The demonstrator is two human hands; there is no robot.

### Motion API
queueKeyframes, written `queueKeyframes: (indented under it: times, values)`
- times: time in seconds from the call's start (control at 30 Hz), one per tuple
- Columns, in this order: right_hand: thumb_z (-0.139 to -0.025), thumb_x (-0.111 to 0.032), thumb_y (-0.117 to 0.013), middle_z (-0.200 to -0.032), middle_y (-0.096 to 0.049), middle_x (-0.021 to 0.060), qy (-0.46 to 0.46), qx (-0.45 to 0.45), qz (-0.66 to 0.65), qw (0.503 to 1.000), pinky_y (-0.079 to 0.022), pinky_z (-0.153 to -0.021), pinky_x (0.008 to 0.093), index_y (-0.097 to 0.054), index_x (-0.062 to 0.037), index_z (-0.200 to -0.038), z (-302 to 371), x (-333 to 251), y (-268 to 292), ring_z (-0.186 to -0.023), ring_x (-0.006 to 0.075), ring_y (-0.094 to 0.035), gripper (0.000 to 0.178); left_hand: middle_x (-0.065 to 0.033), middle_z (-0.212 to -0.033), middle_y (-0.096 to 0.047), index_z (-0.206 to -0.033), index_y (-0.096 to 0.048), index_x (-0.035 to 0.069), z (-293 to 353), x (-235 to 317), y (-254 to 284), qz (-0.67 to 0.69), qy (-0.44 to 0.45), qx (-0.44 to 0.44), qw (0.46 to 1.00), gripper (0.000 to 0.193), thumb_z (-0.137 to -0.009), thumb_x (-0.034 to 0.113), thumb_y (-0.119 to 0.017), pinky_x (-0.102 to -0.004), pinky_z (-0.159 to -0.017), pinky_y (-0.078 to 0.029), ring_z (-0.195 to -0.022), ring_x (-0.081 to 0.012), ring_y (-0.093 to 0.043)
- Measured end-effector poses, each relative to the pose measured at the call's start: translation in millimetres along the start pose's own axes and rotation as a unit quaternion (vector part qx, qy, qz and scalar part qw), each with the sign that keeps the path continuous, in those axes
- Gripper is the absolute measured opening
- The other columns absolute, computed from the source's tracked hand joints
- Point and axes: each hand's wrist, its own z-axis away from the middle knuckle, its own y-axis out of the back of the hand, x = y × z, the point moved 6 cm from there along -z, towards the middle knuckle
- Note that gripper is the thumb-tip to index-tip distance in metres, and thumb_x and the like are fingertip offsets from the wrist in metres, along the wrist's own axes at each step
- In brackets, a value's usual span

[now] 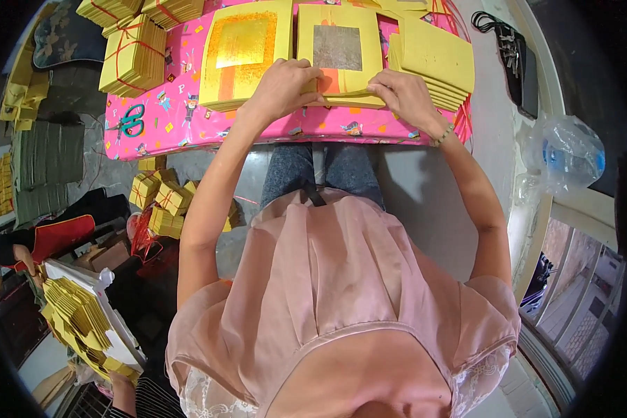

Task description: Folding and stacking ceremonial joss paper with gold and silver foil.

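Observation:
On the pink table lies a stack of yellow paper sheets [364,43] with a silver foil square on its top sheet. My left hand [285,87] has its fingers closed at the near left corner of this stack; part of the grip is hidden under the fingers. With thumb and fingers my right hand [402,96] pinches the near right corner. Left of it sits a second stack of yellow paper with a gold foil square [242,43], close by my left wrist. A folded yellow paper pile [435,52] stands just beyond my right hand.
Bundles of yellow paper tied with red string [134,59] and green-handled scissors [133,120] rest on the pink tablecloth [188,129]. More tied bundles [168,197] lie on the floor. At lower left, another person's hands hold a white box [108,306] of yellow paper.

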Motion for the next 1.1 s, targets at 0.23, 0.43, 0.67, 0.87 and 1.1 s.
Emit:
queueKeyframes:
  times: [0.23, 0.43, 0.67, 0.87, 1.1]
  values:
    - [-0.092, -0.026, -0.061, -0.081, -0.066, 0.0133, -0.004, 0.009, -0.004, 1.000, -0.049, -0.066, 0.0418, -0.069, -0.0037, -0.087, -4.1, 0.7, 2.1, -0.073, 0.0346, -0.063, 0.024, -0.0146, -0.099, -0.067, -0.110, -0.066, 0.005, -5.1, -3.8, 2.2, 0.000, 0.009, -0.045, 0.999, 0.043, -0.077, 0.031, -0.076, -0.0436, -0.081, -0.050, -0.092, -0.0355, -0.063]
    - [-0.093, -0.024, -0.061, -0.081, -0.065, 0.0136, -0.020, 0.027, -0.011, 0.999, -0.049, -0.066, 0.0402, -0.068, -0.0034, -0.089, 2.6, 2.3, 1.9, -0.073, 0.0339, -0.063, 0.022, -0.0126, -0.088, -0.064, -0.100, -0.065, 0.006, -8.3, 7.2, 4.9, -0.007, -0.005, -0.018, 1.000, 0.036, -0.075, 0.030, -0.077, -0.0439, -0.080, -0.049, -0.089, -0.0326, -0.063]
    - [-0.090, -0.021, -0.064, -0.091, -0.065, 0.0126, -0.033, 0.074, 0.000, 0.997, -0.050, -0.070, 0.0404, -0.064, -0.0029, -0.096, 12.5, -16.8, 1.8, -0.082, 0.0327, -0.063, 0.019, -0.0109, -0.091, -0.065, -0.104, -0.062, 0.007, -5.6, 15.3, -4.8, -0.118, -0.011, -0.029, 0.993, 0.020, -0.090, 0.021, -0.060, -0.0397, -0.077, -0.048, -0.087, -0.0293, -0.062]
    - [-0.087, -0.022, -0.067, -0.108, -0.064, 0.0121, 0.041, 0.134, 0.091, 0.986, -0.048, -0.086, 0.0407, -0.058, -0.0055, -0.117, 0.9, -43.8, 17.7, -0.100, 0.0305, -0.061, 0.035, -0.0116, -0.084, -0.064, -0.102, -0.061, 0.006, -17.9, 15.2, 2.9, -0.128, -0.031, -0.041, 0.991, 0.017, -0.087, 0.011, -0.056, -0.0395, -0.076, -0.046, -0.084, -0.0286, -0.062]
    - [-0.091, -0.017, -0.061, -0.094, -0.065, 0.0156, 0.020, 0.064, 0.046, 0.997, -0.048, -0.075, 0.0456, -0.058, -0.0037, -0.106, -46.6, -13.9, 28.9, -0.090, 0.0364, -0.062, 0.021, -0.0171, -0.118, -0.058, -0.126, -0.054, 0.007, -31.7, 18.0, 24.7, -0.107, 0.012, 0.045, 0.993, 0.045, -0.082, 0.011, -0.064, -0.0442, -0.093, -0.044, -0.112, -0.0325, -0.056]
